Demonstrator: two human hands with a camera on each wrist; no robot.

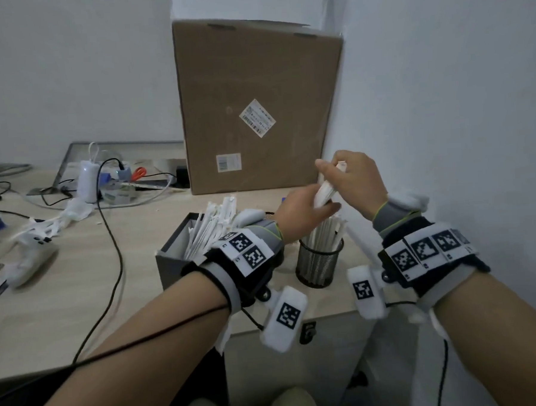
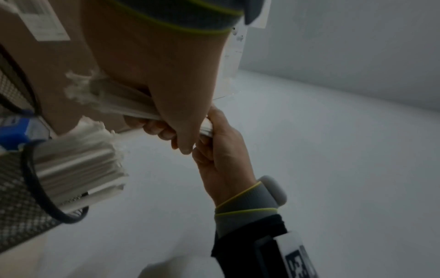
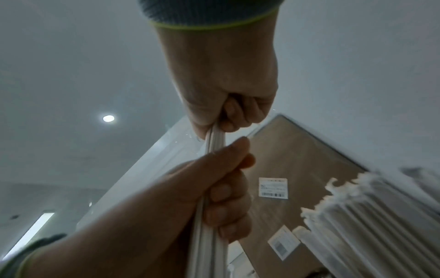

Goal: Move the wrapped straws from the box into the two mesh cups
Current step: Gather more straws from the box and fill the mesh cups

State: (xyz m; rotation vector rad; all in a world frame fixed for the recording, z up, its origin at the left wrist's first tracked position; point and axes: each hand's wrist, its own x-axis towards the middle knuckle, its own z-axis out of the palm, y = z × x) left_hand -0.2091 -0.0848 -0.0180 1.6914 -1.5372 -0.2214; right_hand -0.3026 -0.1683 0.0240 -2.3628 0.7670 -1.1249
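Both hands hold one bundle of white wrapped straws point(image 1: 324, 191) above the black mesh cup point(image 1: 319, 263), which stands packed with upright straws. My left hand point(image 1: 304, 210) grips the bundle's lower part; my right hand point(image 1: 349, 180) grips its upper part. In the left wrist view the left hand point(image 2: 166, 75) and right hand point(image 2: 223, 159) meet around the bundle point(image 2: 119, 101), with the mesh cup point(image 2: 19, 203) at the left. In the right wrist view the right hand point(image 3: 221, 79) and left hand point(image 3: 190, 197) clasp the bundle point(image 3: 214, 143). The grey box point(image 1: 170, 263) holds several straws. A second cup is mostly hidden behind my left wrist.
A tall cardboard carton point(image 1: 255, 104) stands against the wall behind the hands. Cables, a white bottle point(image 1: 88, 181), scissors and a white controller point(image 1: 30, 255) lie on the desk's left side. The wall is close on the right. The desk's front edge runs just below the cup.
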